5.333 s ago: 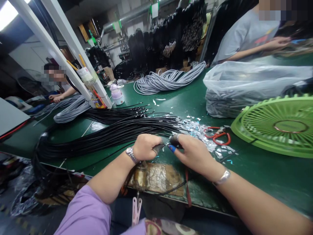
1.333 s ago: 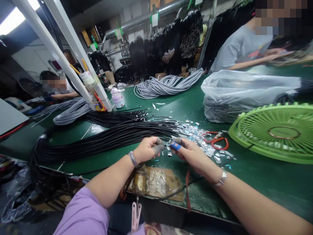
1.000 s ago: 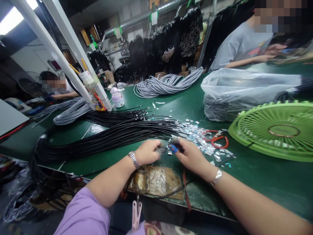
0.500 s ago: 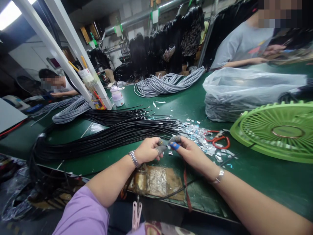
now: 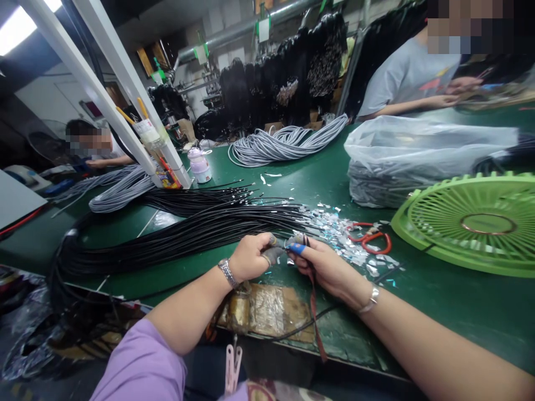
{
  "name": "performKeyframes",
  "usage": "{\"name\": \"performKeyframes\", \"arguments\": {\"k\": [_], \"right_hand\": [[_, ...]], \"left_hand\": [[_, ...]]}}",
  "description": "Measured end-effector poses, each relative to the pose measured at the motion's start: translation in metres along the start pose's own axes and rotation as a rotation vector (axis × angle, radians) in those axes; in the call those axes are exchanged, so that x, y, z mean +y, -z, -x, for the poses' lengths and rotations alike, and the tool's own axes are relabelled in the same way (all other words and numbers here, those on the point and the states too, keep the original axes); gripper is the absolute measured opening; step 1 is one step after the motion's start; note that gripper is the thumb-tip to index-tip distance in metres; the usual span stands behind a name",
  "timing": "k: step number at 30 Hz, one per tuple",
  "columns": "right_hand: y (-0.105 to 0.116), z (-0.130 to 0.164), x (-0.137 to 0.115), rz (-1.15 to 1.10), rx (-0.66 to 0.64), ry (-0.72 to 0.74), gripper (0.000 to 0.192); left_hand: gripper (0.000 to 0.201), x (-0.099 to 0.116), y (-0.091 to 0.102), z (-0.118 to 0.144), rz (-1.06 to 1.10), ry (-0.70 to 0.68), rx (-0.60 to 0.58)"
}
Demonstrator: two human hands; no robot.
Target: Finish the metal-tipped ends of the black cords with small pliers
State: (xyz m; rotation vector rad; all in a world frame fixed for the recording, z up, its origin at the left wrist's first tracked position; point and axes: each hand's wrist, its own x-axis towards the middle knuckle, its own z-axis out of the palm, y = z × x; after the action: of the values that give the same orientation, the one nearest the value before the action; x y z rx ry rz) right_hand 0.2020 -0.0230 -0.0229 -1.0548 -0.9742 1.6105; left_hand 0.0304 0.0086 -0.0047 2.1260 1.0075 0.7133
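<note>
Since half a second ago both hands have barely shifted, and a reddish-brown strap now hangs from the right hand over the near table edge.

Largest is the green table, then the green fan grille at far right and a clear plastic bag beyond it. A bundle of black cables runs with its long axis left to right, its stripped ends just beyond the hands; grey cables lie farther back. Foil scraps and red scissors sit just right of the hands.

The left hand is curled closed, pinching a cable end with capped fingertips. The right hand meets it from the right, blue-capped thumb and finger closed on the same end. Both are equally near, wrists low over the table.
</note>
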Motion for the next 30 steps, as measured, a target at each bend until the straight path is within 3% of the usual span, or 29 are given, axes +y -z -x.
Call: {"name": "performKeyframes", "arguments": {"k": [5,11,30], "right_hand": [[-0.0009,0.0019,-0.0002,-0.004,0.022,-0.042,0.038],[-0.0017,0.0035,-0.0012,0.004,0.030,-0.032,0.038],[0.0010,0.0036,-0.0014,-0.174,-0.093,-0.089,0.032]], "left_hand": [[0.016,0.0008,0.0025,0.0038,-0.418,-0.141,0.054],[0.009,-0.0033,0.0011,0.0060,-0.665,-0.265,0.066],[0.010,-0.0073,0.0000,0.0086,-0.647,-0.362,0.120]]}}
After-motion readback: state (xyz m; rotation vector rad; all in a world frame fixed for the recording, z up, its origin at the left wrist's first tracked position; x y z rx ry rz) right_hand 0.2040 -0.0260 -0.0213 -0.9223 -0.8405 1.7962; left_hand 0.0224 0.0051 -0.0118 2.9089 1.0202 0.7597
